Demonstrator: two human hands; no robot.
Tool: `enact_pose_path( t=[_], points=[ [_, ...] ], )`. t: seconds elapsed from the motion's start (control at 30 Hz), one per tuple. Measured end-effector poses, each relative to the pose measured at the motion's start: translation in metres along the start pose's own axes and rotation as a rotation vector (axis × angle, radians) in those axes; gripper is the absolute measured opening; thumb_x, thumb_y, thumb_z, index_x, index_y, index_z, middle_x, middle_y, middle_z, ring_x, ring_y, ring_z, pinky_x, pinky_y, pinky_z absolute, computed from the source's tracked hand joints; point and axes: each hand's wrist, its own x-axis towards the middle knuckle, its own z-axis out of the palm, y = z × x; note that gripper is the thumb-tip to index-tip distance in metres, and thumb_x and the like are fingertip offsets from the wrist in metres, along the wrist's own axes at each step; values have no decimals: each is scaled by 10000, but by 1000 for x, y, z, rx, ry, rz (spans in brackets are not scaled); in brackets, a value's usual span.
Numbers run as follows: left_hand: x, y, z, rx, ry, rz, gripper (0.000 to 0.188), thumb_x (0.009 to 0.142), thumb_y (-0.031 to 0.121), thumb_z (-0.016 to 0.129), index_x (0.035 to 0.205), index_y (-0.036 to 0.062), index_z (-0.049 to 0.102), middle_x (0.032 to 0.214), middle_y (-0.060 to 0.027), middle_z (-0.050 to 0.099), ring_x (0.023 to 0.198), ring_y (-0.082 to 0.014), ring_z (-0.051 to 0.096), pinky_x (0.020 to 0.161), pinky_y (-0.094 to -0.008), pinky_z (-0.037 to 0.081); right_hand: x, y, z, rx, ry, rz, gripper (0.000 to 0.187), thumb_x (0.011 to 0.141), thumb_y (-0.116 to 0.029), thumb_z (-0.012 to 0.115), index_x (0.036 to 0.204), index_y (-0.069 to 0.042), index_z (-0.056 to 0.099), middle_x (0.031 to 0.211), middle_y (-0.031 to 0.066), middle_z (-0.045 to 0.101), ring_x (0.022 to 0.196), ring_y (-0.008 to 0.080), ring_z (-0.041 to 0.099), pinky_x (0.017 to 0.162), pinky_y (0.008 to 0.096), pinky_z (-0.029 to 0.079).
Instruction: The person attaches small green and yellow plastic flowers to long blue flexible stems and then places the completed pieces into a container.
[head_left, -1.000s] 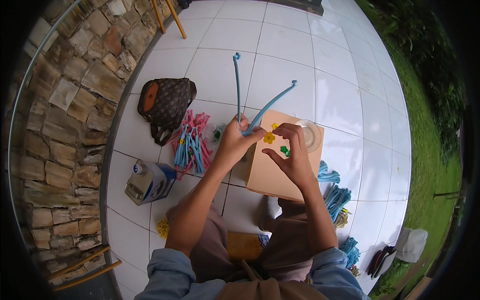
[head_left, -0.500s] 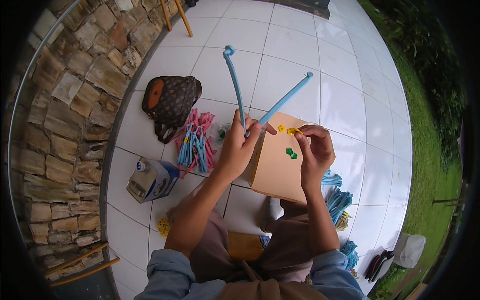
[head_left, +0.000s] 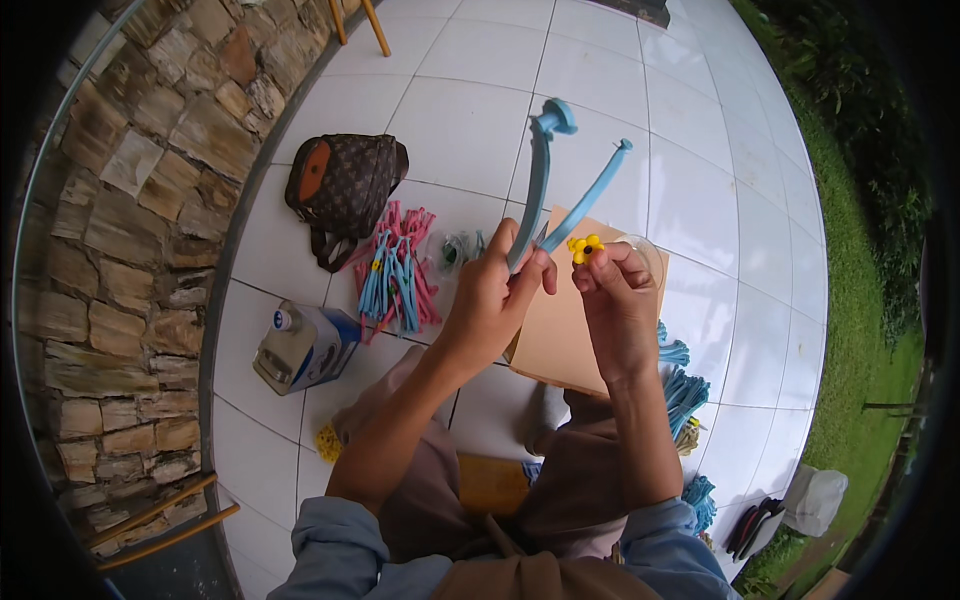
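Above the tan cardboard sheet (head_left: 565, 335), the left hand (head_left: 492, 300) is closed around two light-blue plastic hanger-like strips (head_left: 540, 185), holding them upright. Beside it, the right hand (head_left: 618, 300) pinches a small yellow flower-shaped piece (head_left: 586, 247) at fingertip level, near the strips for alignment.

Person's own body, head view: both forearms bare, no watch, rings or gloves visible on left hand (head_left: 492, 300) or right hand (head_left: 617, 300). Light grey-blue fabric sleeves (head_left: 340, 545) pushed up and bunched near the elbows on both arms. Muted mauve-brown cloth trousers (head_left: 400, 500) over the legs. Tan-brown garment front (head_left: 530, 578) at the lower edge, with a fold or tie at centre. Feet not clearly visible.
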Motion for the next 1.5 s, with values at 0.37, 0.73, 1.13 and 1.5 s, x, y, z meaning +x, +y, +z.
enact_pose_path(
  t=[0.37,0.73,1.13,1.5],
  points=[
    [-2,5,1,27,-53,-18,114,874,58,459,819,17,369,616,-54,545,523,-82,516,467,-216,398,4,10,6,-62,-15,30,107,821,-136,581,791,-33,580,673,38,529,624,149,487,629,251,402],
    [-2,15,-1,32,-66,0,86,842,-38,434,815,3,363,662,-94,507,623,-169,554,572,-269,435,6,11,4,-47,-27,42,86,791,-88,617,817,-17,576,740,84,587,611,139,511,642,243,404],
    [-1,8,-3,55,-68,77,179,853,-2,470,750,32,328,634,-63,424,592,-130,514,552,-236,392,5,10,8,-37,-41,33,82,785,-85,624,813,-23,577,748,91,600,602,143,531,625,245,412],
    [1,8,-9,166,-106,56,98,836,-31,441,803,5,357,693,-103,523,656,-226,573,592,-300,431,7,15,13,-123,28,-68,280,763,-106,652,973,-22,487,739,82,587,611,143,535,642,248,415]
  ],
)
